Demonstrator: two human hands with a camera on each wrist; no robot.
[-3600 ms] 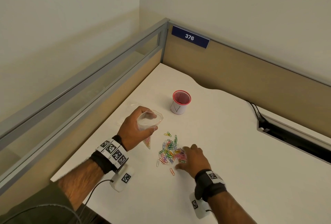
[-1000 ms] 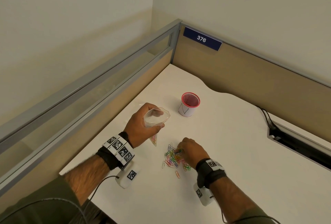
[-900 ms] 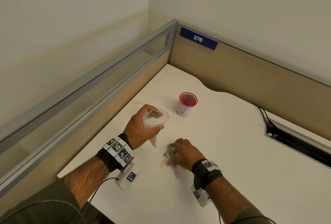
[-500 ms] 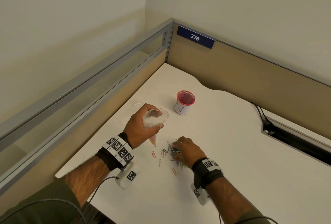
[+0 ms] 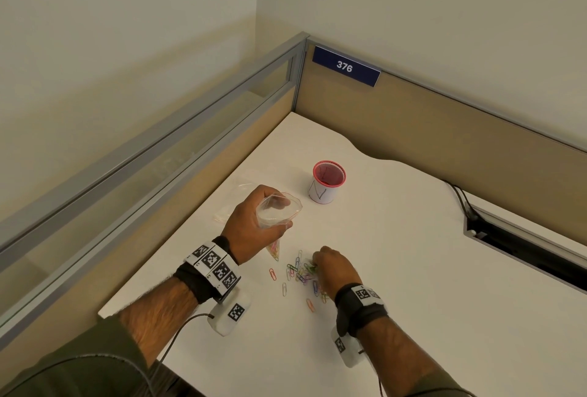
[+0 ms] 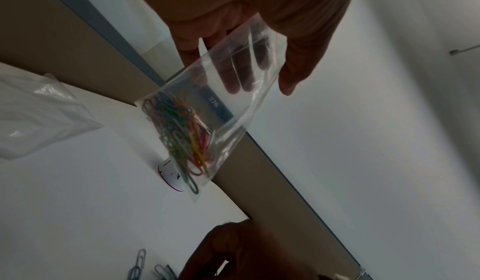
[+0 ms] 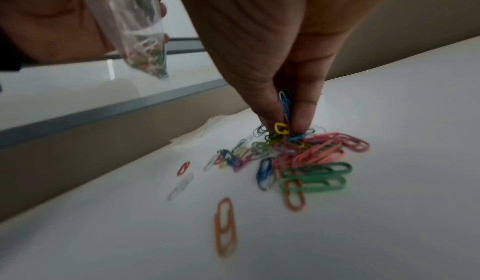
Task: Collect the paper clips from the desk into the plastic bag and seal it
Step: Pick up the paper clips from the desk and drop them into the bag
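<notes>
Beyond the hands, a red-rimmed cup (image 5: 327, 182); spare bags (image 5: 235, 203) leftward

White worktop (image 5: 413, 269): red-rimmed cup (image 5: 327, 182) standing, loose coloured paper clips (image 5: 300, 272) scattered nearer than it, clear plastic sheet (image 5: 235, 203) flat to its left.

Both hands (image 5: 254, 228) (image 5: 333, 269) in closed grip

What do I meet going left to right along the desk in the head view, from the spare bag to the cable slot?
Spare plastic bag → left hand holding the open bag → red-rimmed cup → cable slot. The right hand's place among these is unclear, so it is left out.
</notes>
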